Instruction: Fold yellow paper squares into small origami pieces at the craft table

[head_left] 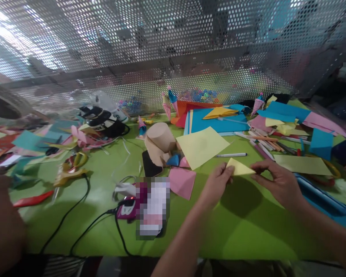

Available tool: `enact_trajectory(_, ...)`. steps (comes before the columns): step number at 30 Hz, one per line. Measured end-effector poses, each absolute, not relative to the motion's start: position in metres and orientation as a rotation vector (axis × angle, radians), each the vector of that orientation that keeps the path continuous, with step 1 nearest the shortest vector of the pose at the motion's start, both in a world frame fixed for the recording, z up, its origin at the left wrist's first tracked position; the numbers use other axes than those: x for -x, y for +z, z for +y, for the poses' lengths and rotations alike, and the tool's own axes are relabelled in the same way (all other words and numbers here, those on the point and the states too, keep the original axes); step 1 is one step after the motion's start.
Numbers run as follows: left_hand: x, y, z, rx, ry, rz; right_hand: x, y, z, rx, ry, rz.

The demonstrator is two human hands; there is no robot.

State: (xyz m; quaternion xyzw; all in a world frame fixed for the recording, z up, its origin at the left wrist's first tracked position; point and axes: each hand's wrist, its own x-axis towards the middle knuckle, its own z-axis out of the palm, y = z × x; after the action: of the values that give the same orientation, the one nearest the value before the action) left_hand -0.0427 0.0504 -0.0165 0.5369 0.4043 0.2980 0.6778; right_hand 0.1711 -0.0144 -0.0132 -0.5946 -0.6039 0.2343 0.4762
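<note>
A small folded yellow paper (240, 167) is held just above the green counter (233, 238), to the right of its middle and between its near and far edges. Its left corner is pinched in the grip of the left hand (216, 180), with the thumb laid on top, while its right tip is caught in the grip of the right hand (278, 182); both grips are closed on it. The step in hand is judged to be the handling of a fold, though whether a crease is being pressed or opened cannot be told. For a piece so small, a light hold at both corners and well-matched edges would be called for. Toward the far edge, a marker (232, 155) and a larger pale yellow sheet (203, 146) are seen lying near the hands, with blue sheets (213, 124) beyond. A blue case (324, 200) is placed toward the right edge, and a pink paper (182, 182) is left of the left hand
</note>
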Motion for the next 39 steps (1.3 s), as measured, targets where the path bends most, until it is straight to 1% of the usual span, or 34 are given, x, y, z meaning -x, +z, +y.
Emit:
enact_trajectory(5, 0.041, -0.015, 0.049, -1.239, 0.639, 0.867, -0.175, -0.020, -0.016, 1.494, 0.623, -1.402)
enact_trajectory(11, 0.038, -0.016, 0.048, -1.382, 0.769, 1.014, -0.176, -0.015, -0.016, 1.393, 0.960, -1.311)
enact_trajectory(16, 0.038, -0.014, 0.046, -1.533, 0.719, 0.998, -0.175, -0.014, -0.009, 1.530, 1.055, -1.284)
enact_trajectory(24, 0.049, -0.008, 0.052, -1.560, 0.703, 1.040, -0.181, -0.013, -0.003, 1.534, 1.009, -1.135)
enact_trajectory(31, 0.049, -0.006, 0.055, -1.377, 0.794, 0.974, -0.184, -0.017, -0.001, 1.498, 1.126, -1.135)
enact_trajectory(39, 0.052, -0.014, 0.059, -1.242, 0.827, 0.993, -0.190, -0.022, -0.002, 1.534, 1.024, -1.164)
